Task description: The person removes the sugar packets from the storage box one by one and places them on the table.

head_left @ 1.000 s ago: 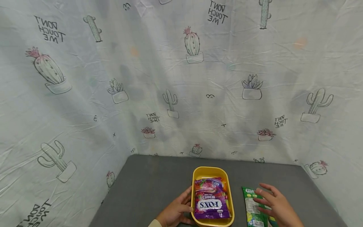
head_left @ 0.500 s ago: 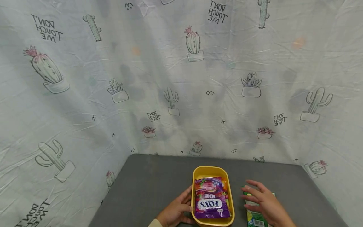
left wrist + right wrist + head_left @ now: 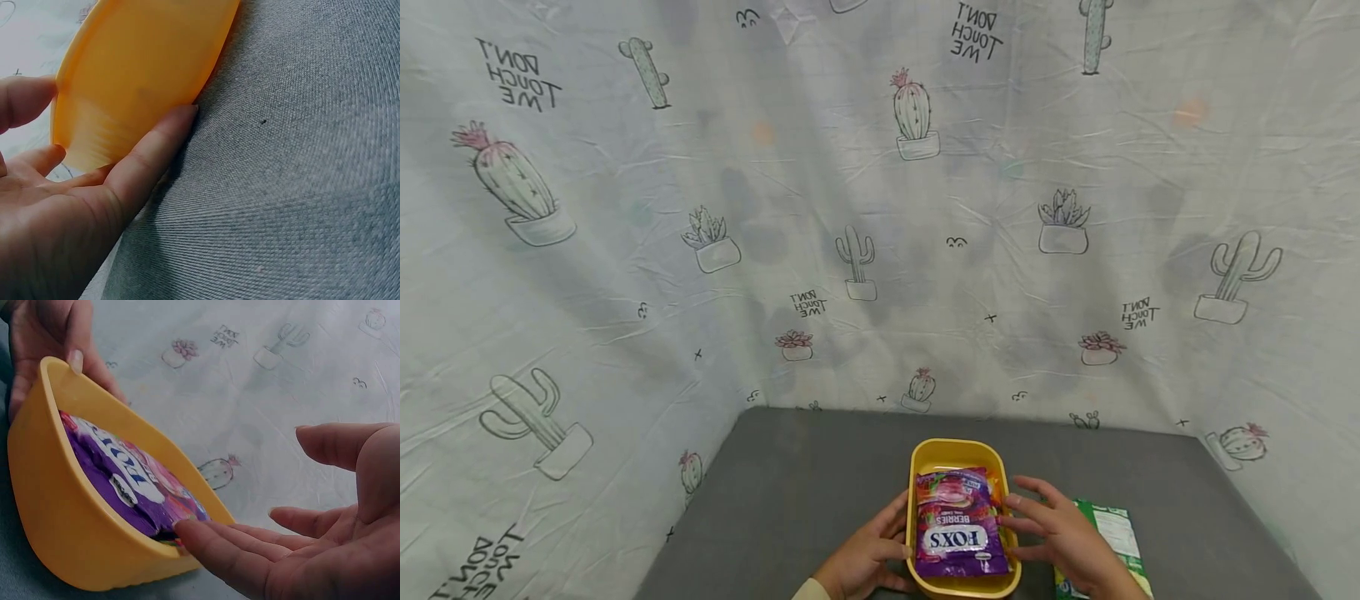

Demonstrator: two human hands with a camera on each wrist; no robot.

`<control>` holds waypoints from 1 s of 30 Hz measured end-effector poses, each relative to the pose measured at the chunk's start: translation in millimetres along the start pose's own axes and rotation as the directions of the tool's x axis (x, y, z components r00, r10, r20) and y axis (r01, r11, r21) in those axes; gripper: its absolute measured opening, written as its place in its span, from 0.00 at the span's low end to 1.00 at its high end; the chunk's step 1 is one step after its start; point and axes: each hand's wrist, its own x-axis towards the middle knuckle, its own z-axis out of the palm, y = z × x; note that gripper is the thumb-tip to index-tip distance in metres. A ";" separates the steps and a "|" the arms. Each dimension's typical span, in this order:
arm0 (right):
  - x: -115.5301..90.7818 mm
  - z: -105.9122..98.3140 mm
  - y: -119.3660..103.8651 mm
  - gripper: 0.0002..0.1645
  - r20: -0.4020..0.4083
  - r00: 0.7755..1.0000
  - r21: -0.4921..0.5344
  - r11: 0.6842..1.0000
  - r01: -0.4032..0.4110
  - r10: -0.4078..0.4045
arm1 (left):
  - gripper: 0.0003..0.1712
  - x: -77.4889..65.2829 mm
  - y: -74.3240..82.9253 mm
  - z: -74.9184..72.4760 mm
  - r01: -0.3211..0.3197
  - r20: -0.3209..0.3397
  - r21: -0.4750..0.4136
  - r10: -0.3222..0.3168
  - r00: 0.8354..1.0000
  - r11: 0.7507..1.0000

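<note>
A yellow plastic container stands on the grey table, with a purple Fox's Berries candy bag lying face up in it. My left hand grips the container's left side. In the left wrist view its thumb meets the rim of the yellow container and another finger lies along the bottom edge. With fingers spread and loosely bent, my right hand is at the container's right rim. In the right wrist view its fingertip overlaps the near end of the purple bag. Nothing is between its thumb and fingers.
A green candy bag lies on the table to the right, partly covered by my right forearm and hand. An orange wrapper edge shows under the purple bag. Cactus-print curtain encloses the table behind and at the sides.
My right hand has moved left from above the green bag to the container's right rim, and the green bag has shifted or turned slightly. The left hand and container stay put.
</note>
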 end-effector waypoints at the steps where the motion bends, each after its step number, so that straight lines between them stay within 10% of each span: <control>1: 0.3 1.6 -0.2 0.54 0.004 1.000 0.003 1.000 0.000 0.000 | 0.46 0.3 0.0 0.1 0.001 0.000 -0.002 -0.001 1.000 1.000; 30: 8.4 29.7 -13.0 0.58 -0.020 1.000 -0.112 0.994 -0.007 0.005 | 0.47 3.8 4.3 4.9 0.028 -0.026 -0.031 -0.029 0.999 0.999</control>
